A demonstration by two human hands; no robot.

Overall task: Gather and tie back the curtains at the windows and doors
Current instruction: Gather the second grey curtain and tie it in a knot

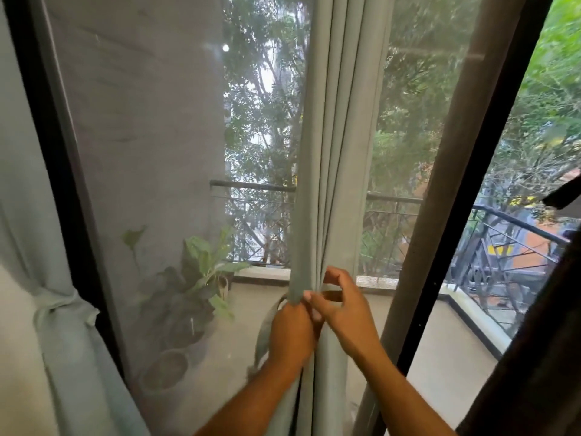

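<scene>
In the head view, a pale green curtain (330, 184) is seen gathered into a narrow bundle in front of the glass door (141, 152), between the dark door frame (440, 215) and a netted pane. A matching tie-back strip (267, 325) is wrapped round the bundle at waist height, with one end hanging down on the left side.

The tie could slip loose from here: the folds are held only by the two hands, so if either grip were relaxed before the strip is fastened, the bundle would be expected to spread open again. A strip pulled unevenly might also leave the folds crooked.

The left hand (290, 332) is curled round the bundle and the strip, gripping them from the left. The right hand (342, 309) is touching it, with thumb and finger pinching the band across the front, the other fingers raised. Both forearms are reached up from below.

At the far left, another curtain (63, 325) is seen already tied.
</scene>
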